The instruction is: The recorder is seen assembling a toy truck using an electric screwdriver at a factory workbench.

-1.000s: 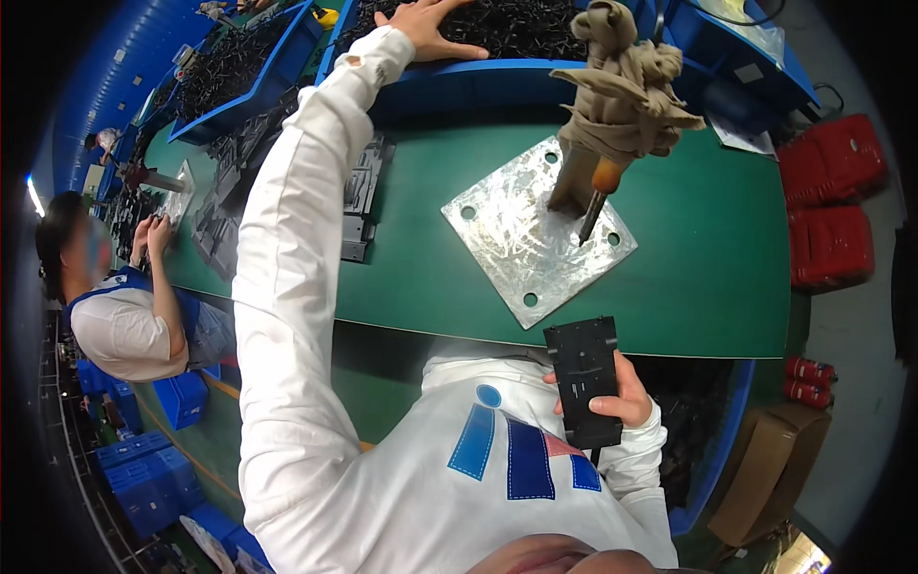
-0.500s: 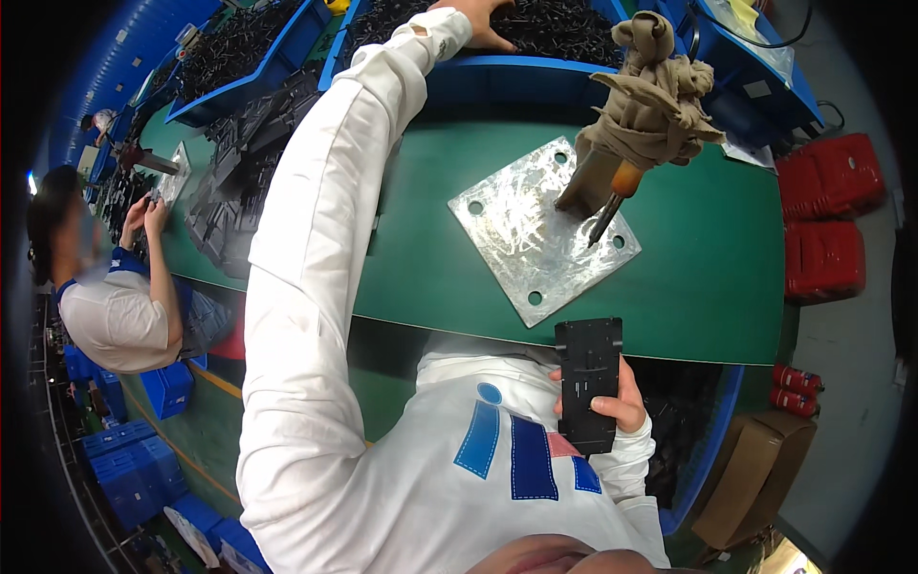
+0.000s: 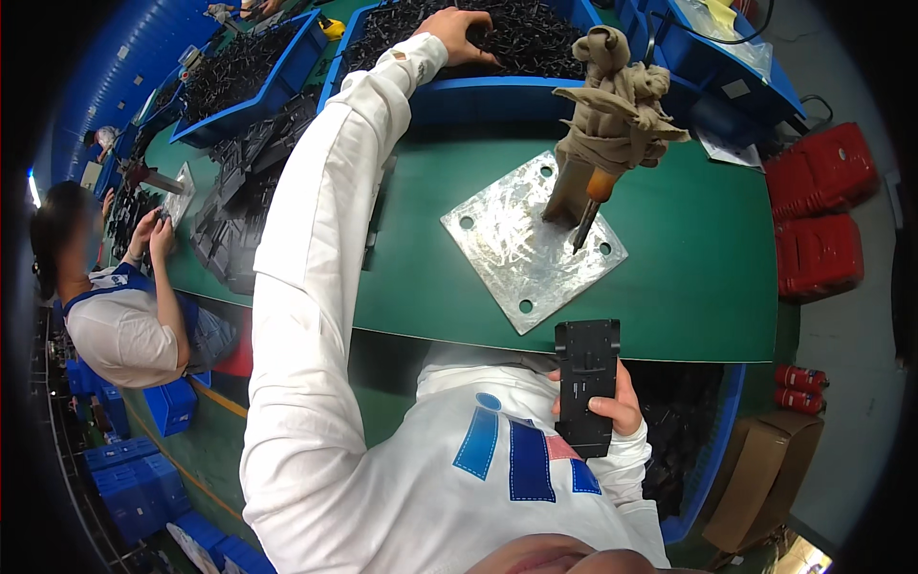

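Observation:
My left hand (image 3: 457, 36) is at the far blue bin (image 3: 478, 99), over a heap of small black plastic parts (image 3: 535, 38). Its thumb and fingers curve apart, and I see nothing held between them. Close to my body, at the table's front edge, my right hand (image 3: 623, 407) grips a flat black rectangular plastic housing (image 3: 587, 383), thumb on its face. Beyond it a square metal plate (image 3: 507, 249) with corner holes lies on the green table. A post rises from the plate, wrapped in brown cloth (image 3: 622, 115), with an orange-handled pointed tool (image 3: 591, 206) beside it.
Dark flat plastic parts (image 3: 229, 225) are piled left of my arm. Another blue bin (image 3: 253, 91) of black pieces stands behind them. A co-worker (image 3: 129, 316) sits at the left. Red cases (image 3: 818, 253) and a cardboard box (image 3: 765, 478) are at the right.
The view has shifted slightly, so the bin and its parts show more. My left hand's fingers now curl more over the small parts. The housing stays in my right hand.

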`<state>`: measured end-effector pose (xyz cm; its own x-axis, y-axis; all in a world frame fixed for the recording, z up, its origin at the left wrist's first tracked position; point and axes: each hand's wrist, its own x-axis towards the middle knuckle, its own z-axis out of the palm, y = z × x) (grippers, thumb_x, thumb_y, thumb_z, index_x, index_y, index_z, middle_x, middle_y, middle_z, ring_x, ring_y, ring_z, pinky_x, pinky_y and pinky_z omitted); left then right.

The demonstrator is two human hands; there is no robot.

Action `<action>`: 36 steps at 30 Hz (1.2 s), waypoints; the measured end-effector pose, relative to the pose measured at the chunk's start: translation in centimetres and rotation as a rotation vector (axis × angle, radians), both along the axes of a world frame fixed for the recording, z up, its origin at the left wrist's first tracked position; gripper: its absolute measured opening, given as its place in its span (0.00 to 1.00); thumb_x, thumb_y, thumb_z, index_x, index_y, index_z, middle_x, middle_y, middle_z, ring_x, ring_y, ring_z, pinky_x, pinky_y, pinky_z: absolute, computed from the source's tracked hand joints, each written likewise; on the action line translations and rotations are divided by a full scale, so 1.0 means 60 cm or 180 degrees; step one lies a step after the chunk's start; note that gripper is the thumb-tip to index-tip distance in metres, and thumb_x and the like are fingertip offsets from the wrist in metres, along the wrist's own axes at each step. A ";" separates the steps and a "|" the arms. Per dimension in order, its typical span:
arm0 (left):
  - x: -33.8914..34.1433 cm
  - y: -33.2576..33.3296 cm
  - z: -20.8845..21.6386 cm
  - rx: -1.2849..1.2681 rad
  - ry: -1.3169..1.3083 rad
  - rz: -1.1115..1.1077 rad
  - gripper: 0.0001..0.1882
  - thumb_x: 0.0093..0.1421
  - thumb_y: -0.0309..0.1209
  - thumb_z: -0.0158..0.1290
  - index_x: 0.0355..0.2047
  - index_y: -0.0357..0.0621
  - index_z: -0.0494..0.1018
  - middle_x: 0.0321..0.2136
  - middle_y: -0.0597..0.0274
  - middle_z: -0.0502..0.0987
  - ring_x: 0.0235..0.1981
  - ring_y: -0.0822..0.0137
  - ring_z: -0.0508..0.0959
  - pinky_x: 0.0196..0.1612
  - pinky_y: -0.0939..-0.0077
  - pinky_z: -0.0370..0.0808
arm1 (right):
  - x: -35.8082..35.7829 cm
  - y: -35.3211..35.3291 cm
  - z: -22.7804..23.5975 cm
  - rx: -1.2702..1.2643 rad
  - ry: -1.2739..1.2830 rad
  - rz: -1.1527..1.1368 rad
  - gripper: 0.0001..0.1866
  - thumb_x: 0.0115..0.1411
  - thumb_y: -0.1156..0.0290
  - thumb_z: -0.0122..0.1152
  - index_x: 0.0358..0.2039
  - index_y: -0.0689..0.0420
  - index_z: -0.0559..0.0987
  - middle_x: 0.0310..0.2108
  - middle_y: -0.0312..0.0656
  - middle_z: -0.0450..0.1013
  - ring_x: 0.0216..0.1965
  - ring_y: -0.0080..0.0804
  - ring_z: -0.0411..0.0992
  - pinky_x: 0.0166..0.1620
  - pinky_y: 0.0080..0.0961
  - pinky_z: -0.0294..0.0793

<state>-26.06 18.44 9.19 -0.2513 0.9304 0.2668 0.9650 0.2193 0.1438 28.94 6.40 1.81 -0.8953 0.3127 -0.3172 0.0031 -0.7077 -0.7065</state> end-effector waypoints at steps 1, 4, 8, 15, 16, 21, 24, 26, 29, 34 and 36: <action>-0.005 0.000 0.000 0.0088 -0.0144 -0.0043 0.31 0.41 0.51 0.72 0.42 0.50 0.78 0.38 0.48 0.80 0.44 0.47 0.78 0.50 0.57 0.76 | -0.001 -0.002 0.001 0.0066 -0.0095 -0.0105 0.44 0.47 0.72 0.60 0.66 0.66 0.57 0.52 0.68 0.71 0.38 0.50 0.80 0.44 0.40 0.82; 0.015 -0.010 0.022 0.0398 -0.0052 0.0015 0.28 0.42 0.49 0.72 0.40 0.48 0.78 0.36 0.48 0.81 0.42 0.47 0.79 0.48 0.58 0.77 | 0.001 -0.004 0.002 0.0135 -0.0192 -0.0269 0.45 0.45 0.70 0.60 0.65 0.67 0.57 0.51 0.72 0.70 0.36 0.52 0.81 0.42 0.42 0.84; 0.017 -0.005 0.051 0.0574 -0.0422 0.0009 0.28 0.42 0.44 0.72 0.40 0.43 0.79 0.39 0.46 0.81 0.43 0.48 0.81 0.49 0.63 0.77 | 0.001 -0.002 -0.005 0.0223 -0.0174 -0.0248 0.45 0.45 0.70 0.60 0.65 0.67 0.57 0.52 0.73 0.70 0.37 0.52 0.81 0.42 0.40 0.84; 0.008 -0.009 0.085 0.1041 -0.0321 0.0000 0.31 0.41 0.43 0.73 0.44 0.41 0.79 0.40 0.47 0.82 0.44 0.52 0.82 0.50 0.66 0.77 | 0.002 -0.002 -0.007 0.0021 0.0072 -0.0158 0.44 0.48 0.72 0.61 0.66 0.65 0.58 0.51 0.62 0.72 0.40 0.47 0.80 0.44 0.38 0.81; 0.008 -0.006 0.097 0.0933 -0.0174 0.0119 0.31 0.42 0.43 0.73 0.45 0.41 0.79 0.41 0.47 0.82 0.44 0.53 0.82 0.50 0.66 0.77 | 0.004 0.000 -0.010 0.0034 0.0064 -0.0156 0.43 0.48 0.72 0.61 0.66 0.65 0.58 0.51 0.62 0.72 0.40 0.47 0.80 0.44 0.38 0.81; -0.009 -0.009 0.120 0.1466 -0.0451 0.0165 0.28 0.41 0.43 0.73 0.40 0.43 0.78 0.35 0.53 0.83 0.39 0.61 0.82 0.46 0.69 0.78 | -0.001 0.002 -0.012 -0.0001 -0.0006 -0.0172 0.43 0.48 0.72 0.61 0.66 0.65 0.58 0.51 0.62 0.72 0.40 0.47 0.80 0.44 0.38 0.81; -0.016 -0.012 0.141 0.1359 -0.0341 0.0252 0.29 0.41 0.44 0.73 0.40 0.43 0.78 0.36 0.52 0.82 0.40 0.59 0.82 0.47 0.67 0.77 | -0.002 0.001 -0.011 -0.0041 0.0006 -0.0142 0.43 0.48 0.72 0.61 0.66 0.65 0.58 0.51 0.62 0.72 0.40 0.48 0.80 0.45 0.39 0.81; -0.017 -0.012 0.147 0.1583 -0.0124 0.0212 0.29 0.41 0.44 0.73 0.41 0.43 0.78 0.39 0.51 0.82 0.43 0.57 0.82 0.49 0.67 0.77 | -0.003 -0.001 -0.016 -0.0050 0.0077 -0.0135 0.43 0.49 0.72 0.61 0.66 0.65 0.58 0.52 0.63 0.72 0.40 0.48 0.80 0.45 0.39 0.81; -0.029 -0.014 0.176 0.1442 -0.0253 0.0269 0.29 0.41 0.44 0.73 0.41 0.43 0.79 0.38 0.54 0.83 0.41 0.62 0.83 0.47 0.69 0.78 | -0.003 0.000 -0.012 -0.0043 0.0008 -0.0105 0.43 0.49 0.72 0.60 0.66 0.65 0.58 0.52 0.63 0.72 0.40 0.48 0.80 0.45 0.39 0.81; 0.041 -0.027 0.227 0.1622 -0.0404 -0.0031 0.25 0.46 0.39 0.73 0.40 0.41 0.78 0.32 0.60 0.83 0.35 0.69 0.83 0.42 0.74 0.79 | -0.001 -0.005 -0.019 0.0002 -0.0066 -0.0185 0.44 0.47 0.71 0.61 0.66 0.66 0.57 0.52 0.67 0.71 0.39 0.51 0.80 0.43 0.41 0.82; 0.053 -0.044 0.242 0.1537 -0.0390 -0.0102 0.25 0.46 0.38 0.73 0.41 0.40 0.77 0.34 0.61 0.83 0.36 0.70 0.82 0.44 0.75 0.79 | -0.002 -0.008 -0.021 0.0052 -0.0136 -0.0230 0.46 0.45 0.69 0.62 0.65 0.67 0.57 0.51 0.70 0.71 0.37 0.53 0.81 0.41 0.41 0.83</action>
<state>-22.86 15.79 23.73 -0.2811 0.7156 0.6395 0.9398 0.0703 0.3344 28.85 5.91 0.55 -0.8559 0.3816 -0.3491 -0.0171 -0.6956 -0.7183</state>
